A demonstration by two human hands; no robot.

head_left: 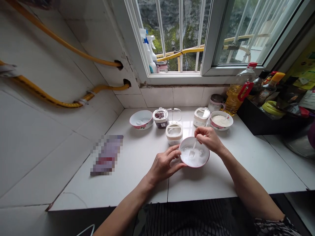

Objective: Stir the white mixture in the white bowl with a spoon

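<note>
A bowl [200, 162] with a pink rim and white granular contents stands on the white tiled counter. My left hand [165, 165] grips its left side, fingers at the rim and thumb low against the wall. Pinched in my right hand [208, 138], above the bowl's back right rim, is a small white spoon [193, 150]; its head rests in the white contents. Just behind the bowl sits a square lidded container [174, 132].
Farther back are a white bowl [141, 119], a jar with dark contents [160, 118], a clear-lidded container [201, 117] and a bowl of pale powder [221, 121]. An oil bottle [233, 95] and black box [253, 116] stand right. A blurred purple item [107, 155] lies left.
</note>
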